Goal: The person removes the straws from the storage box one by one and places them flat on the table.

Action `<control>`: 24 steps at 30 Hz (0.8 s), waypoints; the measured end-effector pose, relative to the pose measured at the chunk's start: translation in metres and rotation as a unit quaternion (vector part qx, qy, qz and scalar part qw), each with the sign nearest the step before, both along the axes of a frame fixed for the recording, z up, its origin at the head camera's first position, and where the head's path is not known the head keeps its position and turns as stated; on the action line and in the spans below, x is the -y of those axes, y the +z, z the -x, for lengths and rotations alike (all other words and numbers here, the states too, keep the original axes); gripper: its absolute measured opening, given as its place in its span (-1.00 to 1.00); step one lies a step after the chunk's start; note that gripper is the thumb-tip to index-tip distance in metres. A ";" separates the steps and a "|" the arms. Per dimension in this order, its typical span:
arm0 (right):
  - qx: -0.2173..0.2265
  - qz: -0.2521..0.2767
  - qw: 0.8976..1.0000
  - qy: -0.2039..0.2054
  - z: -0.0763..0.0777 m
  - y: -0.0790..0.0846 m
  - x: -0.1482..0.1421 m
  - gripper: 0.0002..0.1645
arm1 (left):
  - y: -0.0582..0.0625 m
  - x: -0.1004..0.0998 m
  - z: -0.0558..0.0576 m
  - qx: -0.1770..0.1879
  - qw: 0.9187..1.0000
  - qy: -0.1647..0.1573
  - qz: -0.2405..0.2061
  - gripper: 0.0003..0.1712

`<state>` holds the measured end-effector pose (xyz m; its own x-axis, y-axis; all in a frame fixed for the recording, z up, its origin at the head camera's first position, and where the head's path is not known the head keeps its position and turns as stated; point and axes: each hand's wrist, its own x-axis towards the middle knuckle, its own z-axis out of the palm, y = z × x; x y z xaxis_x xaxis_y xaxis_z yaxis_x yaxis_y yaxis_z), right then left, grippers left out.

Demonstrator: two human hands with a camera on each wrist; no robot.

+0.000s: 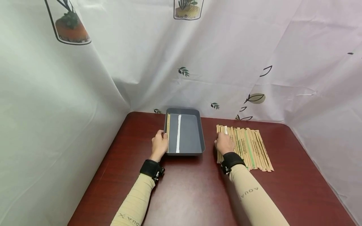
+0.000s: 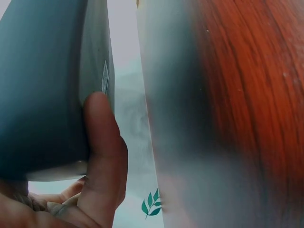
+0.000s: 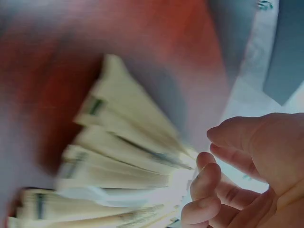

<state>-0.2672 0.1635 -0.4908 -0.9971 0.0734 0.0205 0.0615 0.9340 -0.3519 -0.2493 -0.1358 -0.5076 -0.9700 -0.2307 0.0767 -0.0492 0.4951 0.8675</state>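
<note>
A dark grey rectangular tray [image 1: 186, 154] lies on the table, with a long tan paper-wrapped stick [image 1: 168, 131] along its left wall. A white stick [image 1: 178, 133] lies parallel, a little to the right. My left hand [image 1: 159, 145] grips the tray's left wall near the front corner; the tray [image 2: 42, 95] fills much of the left wrist view. Over the left end of a row of tan wrapped sticks [image 1: 255, 147] is my right hand [image 1: 225, 143]. In the right wrist view its fingers [image 3: 204, 183] bend loosely beside the sticks [image 3: 128, 152], with nothing visible between thumb and fingers.
The row includes a green stick [image 1: 250, 149] and a white one [image 1: 226, 129] partly hidden by the right hand. A reddish-brown table [image 1: 192, 188] carries everything. White patterned sheets [image 1: 158, 72] hang behind and at both sides.
</note>
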 end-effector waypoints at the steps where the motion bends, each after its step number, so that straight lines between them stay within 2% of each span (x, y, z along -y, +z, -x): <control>1: -0.006 0.004 1.000 0.000 0.001 0.003 0.001 -0.84 | 0.000 0.000 0.000 0.002 1.000 -0.001 0.001 -0.58; 6: -0.045 0.042 0.998 0.003 0.005 0.028 0.012 -0.80 | 0.003 -0.005 -0.002 0.010 1.000 -0.006 -0.001 -0.58; 10: -0.087 0.056 0.995 0.008 0.007 0.048 0.031 -0.78 | 0.006 -0.009 -0.004 0.011 1.000 -0.004 -0.002 -0.59; 16: -0.137 0.053 0.989 0.033 0.012 0.063 0.062 -0.81 | 0.007 -0.017 -0.004 0.010 1.000 -0.013 -0.007 -0.59; 19: -0.142 0.048 0.988 0.048 0.013 0.065 0.076 -0.78 | 0.007 -0.019 -0.003 0.010 1.000 -0.013 -0.008 -0.59; 24: -0.116 0.035 0.992 0.043 0.014 0.066 0.099 -0.75 | 0.009 -0.021 -0.003 0.003 1.000 -0.013 -0.010 -0.59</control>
<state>-0.2807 0.0650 -0.4248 -0.9689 -0.0030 0.2474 -0.1076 0.9055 -0.4105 -0.2460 -0.1145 -0.4988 -0.9763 -0.2061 0.0662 -0.0416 0.4787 0.8770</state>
